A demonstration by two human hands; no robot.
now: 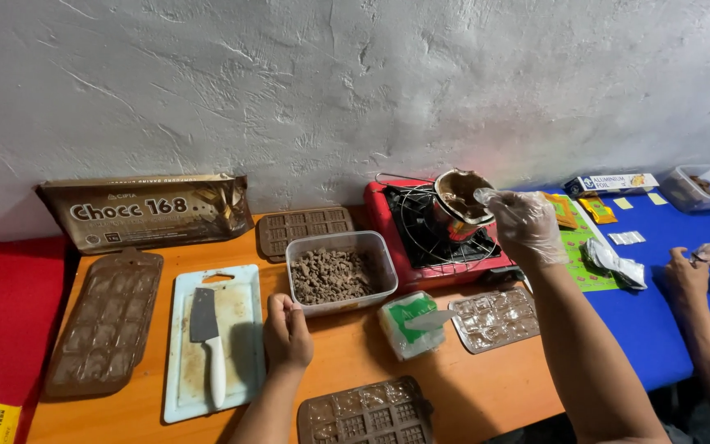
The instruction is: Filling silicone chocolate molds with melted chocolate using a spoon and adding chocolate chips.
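Observation:
My left hand [287, 333] is bare and closed in a fist, resting on the orange table [347, 362] just in front of a clear plastic tub [371, 247] of brown chocolate chunks [332, 275]. My right hand [523, 224] wears a thin clear glove and grips the rim of a small metal pot [458, 201]. The pot is smeared with chocolate and sits tilted on the wire grate of a red portable stove [384, 215].
A white cutting board [244, 329] carries a cleaver [205, 329]. Brown moulds lie at the left [104, 325], behind the tub [306, 228] and at the front [367, 415], with a clear mould [495, 316] and a green packet [408, 325] nearby. Another person's hands [688, 275] work over the blue cloth.

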